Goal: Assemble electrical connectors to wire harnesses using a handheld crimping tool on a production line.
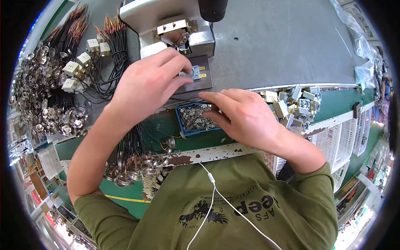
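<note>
My left hand is closed at the fingertips around a small light-grey block with brass blade terminals. That block rests on a dark flat plate in front of the metal press fixture. My right hand, lower and to the right, pinches a thin black wire that runs leftward under my left hand. Just below the right fingers sits a blue bin of small metal pieces, partly hidden by that hand.
Bundled black leads with copper-coloured tips and metal discs cover the left side, beside several white blocks. More blocks are piled right of my right hand. White baskets stand beyond the bench's right edge. A black cylinder hangs above the fixture.
</note>
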{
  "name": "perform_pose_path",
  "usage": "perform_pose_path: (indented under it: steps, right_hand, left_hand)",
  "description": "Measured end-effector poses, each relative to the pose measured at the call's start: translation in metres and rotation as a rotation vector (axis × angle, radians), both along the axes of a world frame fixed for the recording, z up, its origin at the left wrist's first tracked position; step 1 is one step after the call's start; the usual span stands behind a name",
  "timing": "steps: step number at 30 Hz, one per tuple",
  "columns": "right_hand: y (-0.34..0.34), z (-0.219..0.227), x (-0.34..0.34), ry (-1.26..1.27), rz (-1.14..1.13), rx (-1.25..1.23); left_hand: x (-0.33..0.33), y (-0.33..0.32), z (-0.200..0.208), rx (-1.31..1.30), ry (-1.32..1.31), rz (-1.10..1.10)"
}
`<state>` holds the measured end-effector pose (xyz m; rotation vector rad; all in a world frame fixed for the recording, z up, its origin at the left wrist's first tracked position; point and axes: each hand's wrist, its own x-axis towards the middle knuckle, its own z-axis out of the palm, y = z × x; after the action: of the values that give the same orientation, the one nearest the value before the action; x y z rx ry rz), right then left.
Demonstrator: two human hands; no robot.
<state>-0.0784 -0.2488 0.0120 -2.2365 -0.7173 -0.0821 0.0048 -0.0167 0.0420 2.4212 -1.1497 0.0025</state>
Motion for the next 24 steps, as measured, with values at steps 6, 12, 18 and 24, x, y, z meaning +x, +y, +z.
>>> perform_pose_path:
  steps: [6, 12, 18, 24]
  right_hand:
    - [-0.006, 0.037, 0.025, -0.262, -0.052, -0.190]
    - [-0.016, 0.030, 0.060, 0.446, 0.270, -0.185]
    - [-0.019, 0.025, 0.021, 0.203, -0.068, 0.229]
    - [-0.012, 0.044, 0.024, 0.132, -0.004, -0.018]
  left_hand:
    - [-0.020, 0.025, 0.013, 0.001, 0.154, -0.109]
    - [-0.019, 0.040, 0.004, 0.048, 0.064, -0.106]
    - [-0.034, 0.023, 0.007, -0.036, -0.111, 0.004]
    - [-0.033, 0.018, 0.008, 0.010, -0.184, -0.044]
